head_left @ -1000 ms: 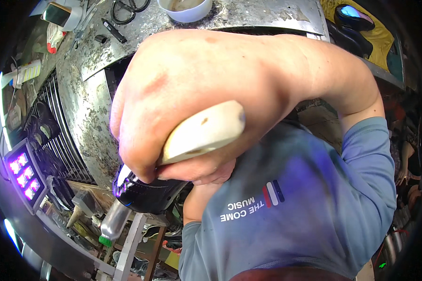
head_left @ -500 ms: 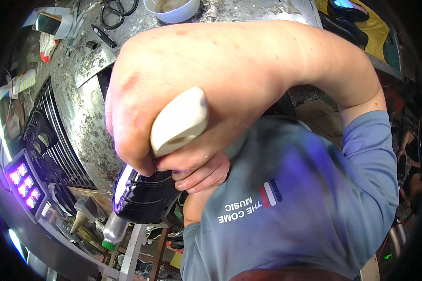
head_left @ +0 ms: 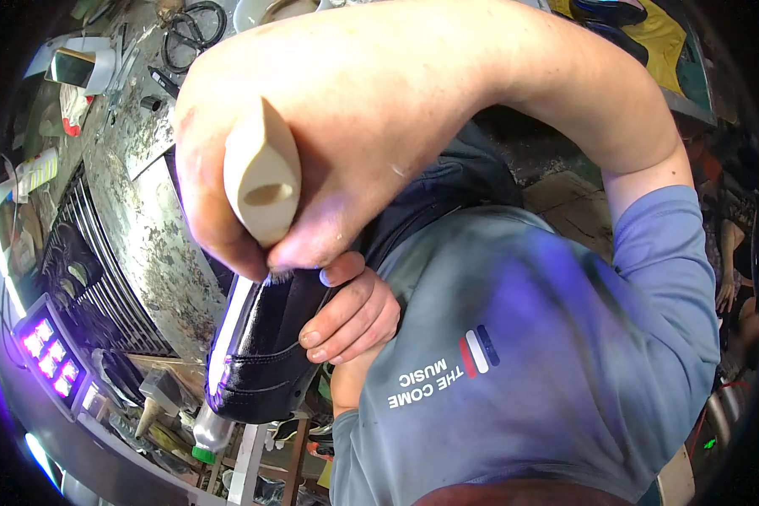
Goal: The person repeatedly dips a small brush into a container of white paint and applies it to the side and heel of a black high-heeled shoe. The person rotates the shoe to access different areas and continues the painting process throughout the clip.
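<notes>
Workbench [head_left: 156, 240]: a scuffed, paint-spattered metal top is running down the left side, with a ribbed black grille [head_left: 76, 270] lying beside it.
Scissors [head_left: 192, 34]: black-handled, they are lying on the bench near the top edge, well apart from the hands.
Lit panel [head_left: 46, 354]: small pink-purple squares are glowing at the lower left.
Shoe [head_left: 266, 346]: a glossy black leather shoe is sitting between the bench edge and the person's chest, tilted with one end pointing down-left, violet light catching its sole edge.
Brush [head_left: 263, 173]: a pale cream handle is standing nearly upright, its dark bristles touching the top of the shoe.
Right hand [head_left: 312, 143]: it is filling the upper middle of the view, fingers closed tight around the brush handle.
Left hand [head_left: 350, 312]: it is curling against the right side of the shoe, fingers pressed on the leather and gripping it.
Shirt [head_left: 548, 354]: blue fabric is covering the lower right.
</notes>
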`<state>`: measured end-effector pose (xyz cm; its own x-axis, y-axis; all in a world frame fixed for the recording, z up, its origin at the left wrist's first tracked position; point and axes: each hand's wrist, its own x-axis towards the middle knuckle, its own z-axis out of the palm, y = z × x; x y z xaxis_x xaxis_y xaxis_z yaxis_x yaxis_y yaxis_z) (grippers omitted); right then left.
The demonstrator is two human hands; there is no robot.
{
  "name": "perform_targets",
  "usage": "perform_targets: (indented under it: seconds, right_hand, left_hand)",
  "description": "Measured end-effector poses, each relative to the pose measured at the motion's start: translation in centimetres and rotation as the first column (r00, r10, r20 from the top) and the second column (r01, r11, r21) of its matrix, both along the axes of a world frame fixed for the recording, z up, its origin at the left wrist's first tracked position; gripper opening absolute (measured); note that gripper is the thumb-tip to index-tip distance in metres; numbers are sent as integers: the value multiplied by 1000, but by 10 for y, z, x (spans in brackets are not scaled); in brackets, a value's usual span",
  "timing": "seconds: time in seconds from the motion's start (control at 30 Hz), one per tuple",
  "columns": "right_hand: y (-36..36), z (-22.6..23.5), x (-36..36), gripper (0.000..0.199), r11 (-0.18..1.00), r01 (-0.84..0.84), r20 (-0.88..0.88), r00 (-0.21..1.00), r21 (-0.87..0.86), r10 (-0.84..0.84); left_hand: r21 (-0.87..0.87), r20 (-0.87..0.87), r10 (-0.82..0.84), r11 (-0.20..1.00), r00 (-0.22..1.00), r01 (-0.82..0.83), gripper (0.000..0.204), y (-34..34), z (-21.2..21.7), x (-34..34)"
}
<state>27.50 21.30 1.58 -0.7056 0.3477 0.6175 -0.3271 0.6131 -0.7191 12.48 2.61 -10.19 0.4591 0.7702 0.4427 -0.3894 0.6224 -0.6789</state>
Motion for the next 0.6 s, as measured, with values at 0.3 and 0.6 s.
perform_targets:
  seconds: [0.3,0.6]
  right_hand:
    - [9,13,27,19,997,81,113,990,-10,-80]
    - [23,-18,43,21,974,210,107,974,-84,-201]
  left_hand:
    - [-94,-229,78,990,970,-102,45,-11,7,-31]
    - [203,-861,-40,887,-508,-414,69,-28,60,-225]
